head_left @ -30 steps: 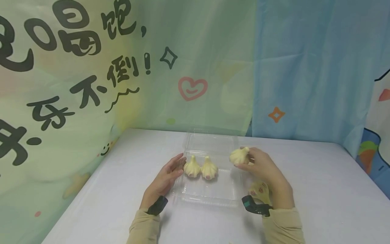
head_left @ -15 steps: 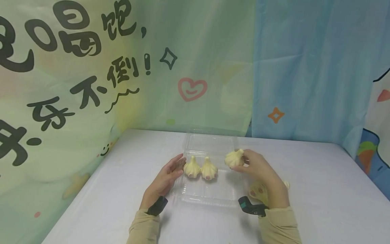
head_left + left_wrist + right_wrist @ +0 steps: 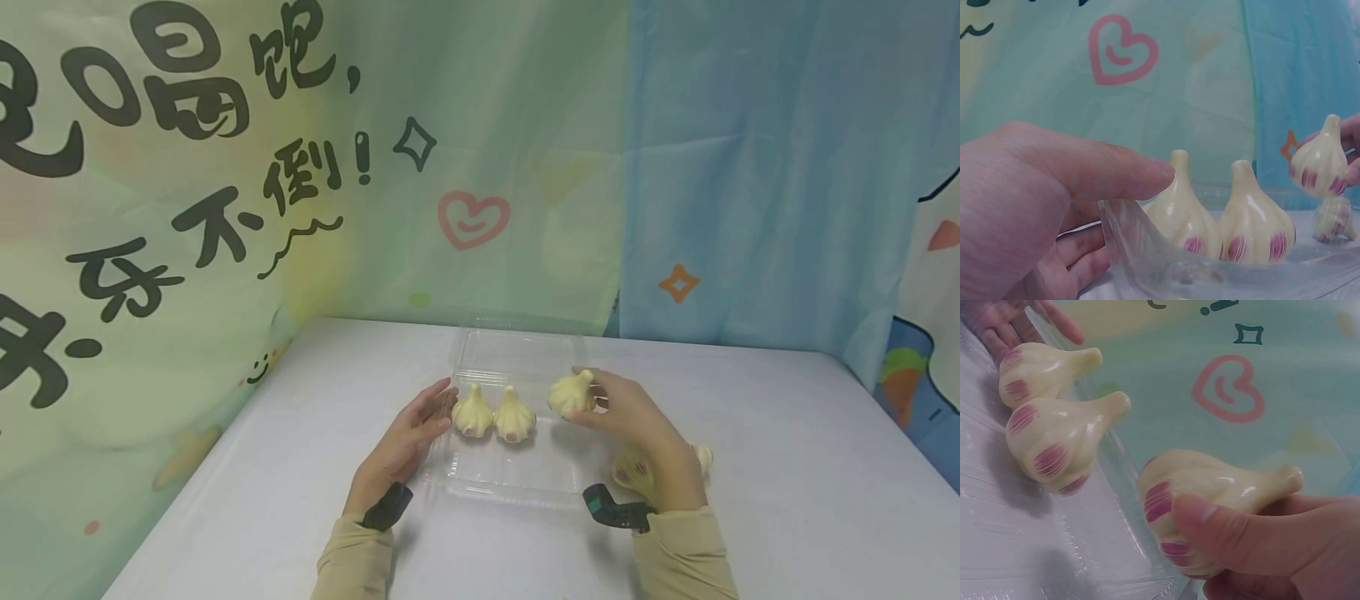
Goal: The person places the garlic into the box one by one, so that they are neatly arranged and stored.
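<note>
My right hand point(image 3: 630, 406) pinches a shiny cream garlic bulb point(image 3: 572, 394) with purple streaks, thumb on its near side. It hangs over the right part of an open clear plastic clamshell box point(image 3: 517, 493). Two similar bulbs stand side by side inside, the left bulb point(image 3: 473, 412) near the box wall and the other bulb point(image 3: 515, 415) beside it, stems up. At the box's left side is my left hand point(image 3: 405, 437), fingers fairly straight. In the left wrist view its thumb point(image 3: 1116, 172) reaches above the rim while the other fingers lie outside the wall.
More garlic lies on the white table point(image 3: 787, 467) right of the box: a bulb point(image 3: 632, 473) partly behind my right forearm and another bulb point(image 3: 704, 458) beyond it. The box's lid point(image 3: 521, 352) lies folded back toward the printed curtain point(image 3: 480, 275).
My right hand has moved left and slightly down with the garlic bulb, bringing it farther over the box. My left hand and the two bulbs inside stay in place.
</note>
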The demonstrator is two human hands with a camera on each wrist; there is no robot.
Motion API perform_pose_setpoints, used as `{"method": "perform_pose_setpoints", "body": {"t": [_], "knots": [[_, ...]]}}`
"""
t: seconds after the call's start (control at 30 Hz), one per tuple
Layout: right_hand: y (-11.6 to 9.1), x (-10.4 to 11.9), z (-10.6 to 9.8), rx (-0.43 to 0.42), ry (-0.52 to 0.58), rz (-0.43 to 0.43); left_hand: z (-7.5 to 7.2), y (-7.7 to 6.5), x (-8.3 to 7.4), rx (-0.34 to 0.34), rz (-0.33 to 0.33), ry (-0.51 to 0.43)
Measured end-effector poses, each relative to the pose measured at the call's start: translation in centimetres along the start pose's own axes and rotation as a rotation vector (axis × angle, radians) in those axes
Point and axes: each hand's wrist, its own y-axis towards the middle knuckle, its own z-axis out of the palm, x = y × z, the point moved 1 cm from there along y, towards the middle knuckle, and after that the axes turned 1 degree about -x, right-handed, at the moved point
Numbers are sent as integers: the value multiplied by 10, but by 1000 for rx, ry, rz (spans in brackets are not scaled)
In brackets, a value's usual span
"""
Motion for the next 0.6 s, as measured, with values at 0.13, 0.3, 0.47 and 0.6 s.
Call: {"method": "perform_pose_setpoints", "body": {"t": [0.13, 0.3, 0.47, 0.6], "knots": [[1, -2, 1, 6, -9, 5, 0, 0, -1, -1, -2, -3], [2, -4, 2, 15, -36, 15, 1, -1, -1, -8, -6, -8], [3, -2, 2, 23, -68, 4, 0, -1, 0, -3, 4, -18], [4, -1, 3, 25, -82, -14, 0, 0, 0, -5, 4, -19]]}}
